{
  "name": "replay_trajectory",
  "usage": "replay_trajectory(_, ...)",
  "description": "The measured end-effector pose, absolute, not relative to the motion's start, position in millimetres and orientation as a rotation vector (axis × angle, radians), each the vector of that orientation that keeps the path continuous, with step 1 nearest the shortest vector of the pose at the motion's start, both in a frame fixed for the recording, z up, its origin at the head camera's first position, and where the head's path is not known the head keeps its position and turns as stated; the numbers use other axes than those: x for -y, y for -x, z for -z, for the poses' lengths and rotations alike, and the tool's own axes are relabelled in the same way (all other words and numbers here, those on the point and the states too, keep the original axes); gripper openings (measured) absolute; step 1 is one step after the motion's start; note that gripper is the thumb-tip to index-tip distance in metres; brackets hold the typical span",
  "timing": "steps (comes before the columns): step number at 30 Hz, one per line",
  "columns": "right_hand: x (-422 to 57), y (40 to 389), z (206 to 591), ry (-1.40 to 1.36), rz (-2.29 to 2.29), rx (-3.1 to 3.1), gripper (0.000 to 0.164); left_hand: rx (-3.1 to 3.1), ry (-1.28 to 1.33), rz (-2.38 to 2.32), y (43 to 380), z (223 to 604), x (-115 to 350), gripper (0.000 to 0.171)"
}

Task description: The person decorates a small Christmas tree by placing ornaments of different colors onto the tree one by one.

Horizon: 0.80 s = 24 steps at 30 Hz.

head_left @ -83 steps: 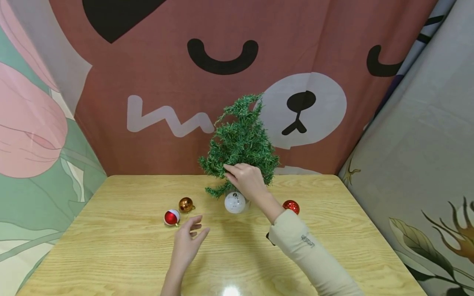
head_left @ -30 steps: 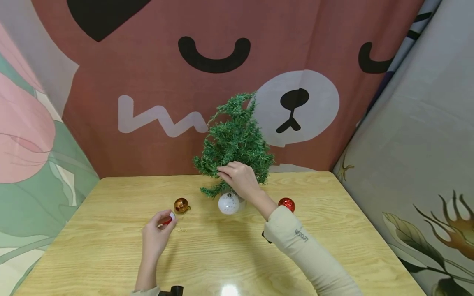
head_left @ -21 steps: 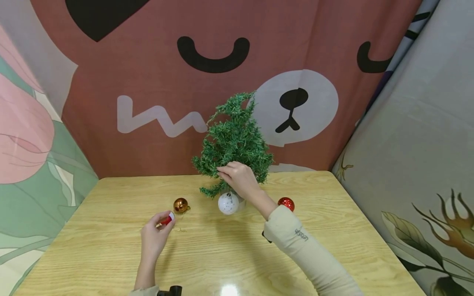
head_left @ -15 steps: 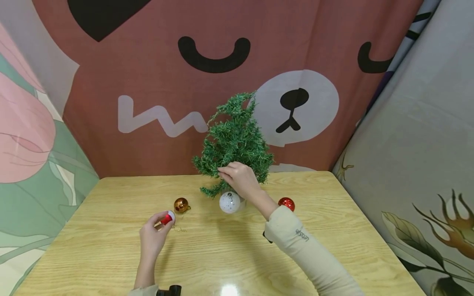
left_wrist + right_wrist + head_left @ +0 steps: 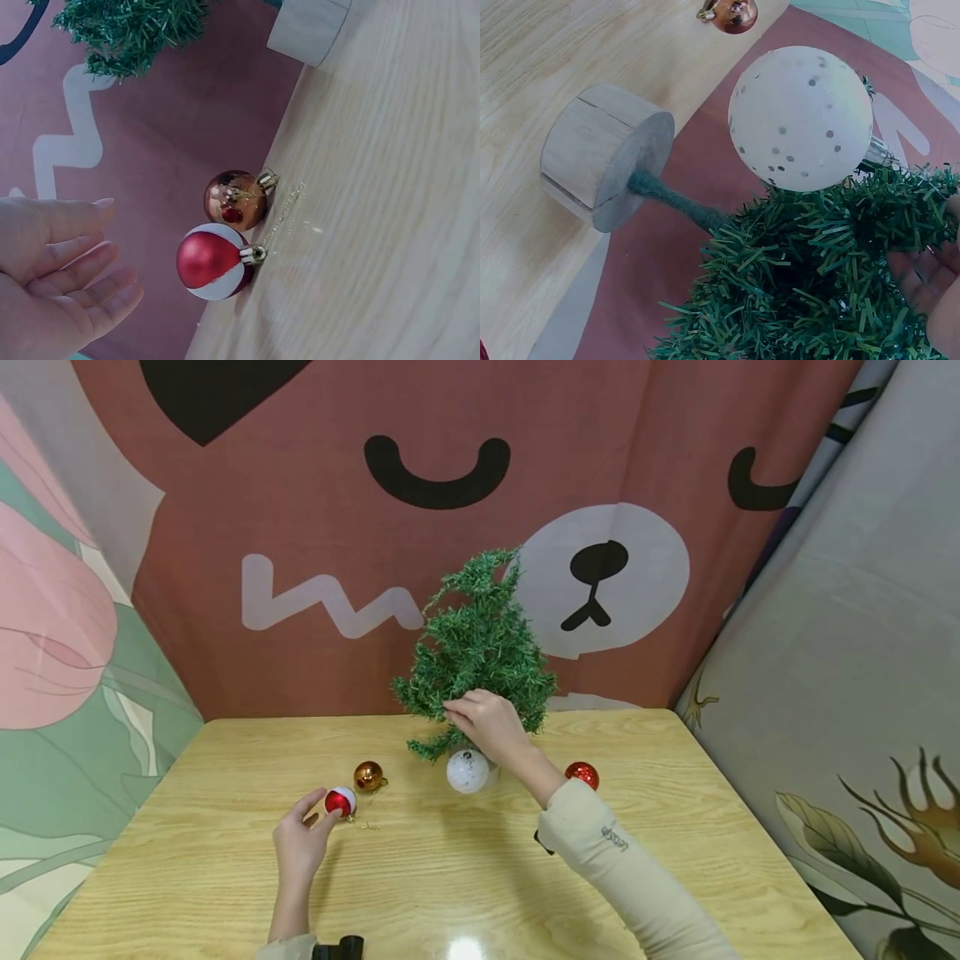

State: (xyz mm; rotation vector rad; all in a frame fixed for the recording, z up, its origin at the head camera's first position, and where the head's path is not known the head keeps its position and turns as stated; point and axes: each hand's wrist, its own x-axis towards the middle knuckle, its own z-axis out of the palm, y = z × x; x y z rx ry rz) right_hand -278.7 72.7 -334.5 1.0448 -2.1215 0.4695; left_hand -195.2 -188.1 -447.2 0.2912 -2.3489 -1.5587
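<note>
A red-and-white Christmas ball (image 5: 340, 802) rests on the table beside a shiny gold-brown ball (image 5: 368, 776). My left hand (image 5: 300, 839) is close around its near side, fingers spread; in the left wrist view a gap separates the left hand (image 5: 64, 274) from the red-and-white ball (image 5: 210, 261). My right hand (image 5: 491, 725) pinches a lower branch of the small green Christmas tree (image 5: 483, 647), its fingertips partly hidden among needles. From the tree hangs a white speckled ball (image 5: 467, 772), which appears large in the right wrist view, near the tree's round wooden base (image 5: 600, 154).
A glittery red ball (image 5: 582, 774) lies right of the tree, partly behind the right forearm. Gold cord (image 5: 289, 210) lies on the wooden table (image 5: 450, 877) by the two left balls. A printed curtain (image 5: 300, 652) hangs behind the table.
My left hand reached left and took hold of the red-and-white ball; its fingers have since loosened and the ball sits on the table, turned. The right hand stays at the branch.
</note>
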Motion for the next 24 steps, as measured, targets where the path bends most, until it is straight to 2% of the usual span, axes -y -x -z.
replay_trajectory(24,-73,279,335,-1.052,-0.465,2.113,0.012,2.294,-0.468,1.814,203,461,194,0.054)
